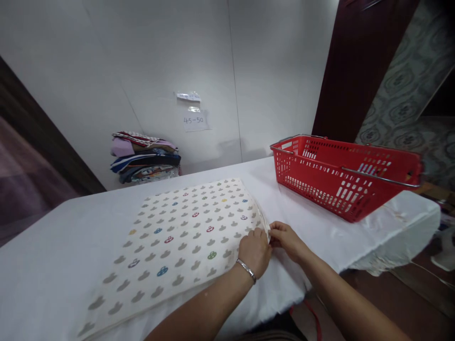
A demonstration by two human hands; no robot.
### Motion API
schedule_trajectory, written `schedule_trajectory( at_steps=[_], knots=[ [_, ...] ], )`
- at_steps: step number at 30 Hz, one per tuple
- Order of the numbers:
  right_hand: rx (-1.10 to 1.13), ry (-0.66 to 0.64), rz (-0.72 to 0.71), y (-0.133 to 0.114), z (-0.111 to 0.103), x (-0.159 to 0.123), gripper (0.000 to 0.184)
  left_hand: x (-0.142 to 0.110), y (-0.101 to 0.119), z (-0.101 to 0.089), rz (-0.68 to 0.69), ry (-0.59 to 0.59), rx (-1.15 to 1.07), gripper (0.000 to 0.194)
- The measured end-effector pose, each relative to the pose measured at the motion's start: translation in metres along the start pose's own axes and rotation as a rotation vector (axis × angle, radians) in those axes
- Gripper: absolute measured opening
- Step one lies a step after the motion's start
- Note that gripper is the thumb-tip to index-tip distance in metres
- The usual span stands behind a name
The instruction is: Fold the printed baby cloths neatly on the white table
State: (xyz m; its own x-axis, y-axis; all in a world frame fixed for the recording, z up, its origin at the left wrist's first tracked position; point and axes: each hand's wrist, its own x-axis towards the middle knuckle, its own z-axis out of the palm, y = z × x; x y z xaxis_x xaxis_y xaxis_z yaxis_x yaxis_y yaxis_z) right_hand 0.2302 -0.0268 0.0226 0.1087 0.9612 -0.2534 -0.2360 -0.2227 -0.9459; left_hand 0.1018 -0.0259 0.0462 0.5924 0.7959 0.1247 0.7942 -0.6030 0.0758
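Observation:
A cream cloth (185, 232) printed with grey and coloured mushroom-like shapes lies folded flat on the white-covered table. At its right edge, my left hand (255, 248), with a silver bracelet at the wrist, is closed on the near corner. Just beside it, my right hand (285, 239) pinches the same edge from the right. The layers at that side are slightly raised and apart. My fingertips partly hide the corner itself.
A red plastic basket (313, 177) with metal handles stands at the table's back right. Folded clothes (145, 158) are stacked beyond the back left edge. A paper label (196, 121) reading "45-50" is on the white wall. The table's white cover (53, 265) hangs over its edges.

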Motion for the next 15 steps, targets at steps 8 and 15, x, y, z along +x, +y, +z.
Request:
schedule_trajectory(
  at_steps=[8, 15],
  knots=[
    [-0.104, -0.05, 0.042, -0.001, -0.01, 0.007, 0.024, 0.005, 0.0, 0.001, 0.02, -0.072, 0.021, 0.028],
    [-0.2, -0.027, 0.093, 0.001, -0.009, 0.034, 0.027, 0.005, 0.006, 0.007, 0.071, -0.111, 0.015, 0.03]
  ],
)
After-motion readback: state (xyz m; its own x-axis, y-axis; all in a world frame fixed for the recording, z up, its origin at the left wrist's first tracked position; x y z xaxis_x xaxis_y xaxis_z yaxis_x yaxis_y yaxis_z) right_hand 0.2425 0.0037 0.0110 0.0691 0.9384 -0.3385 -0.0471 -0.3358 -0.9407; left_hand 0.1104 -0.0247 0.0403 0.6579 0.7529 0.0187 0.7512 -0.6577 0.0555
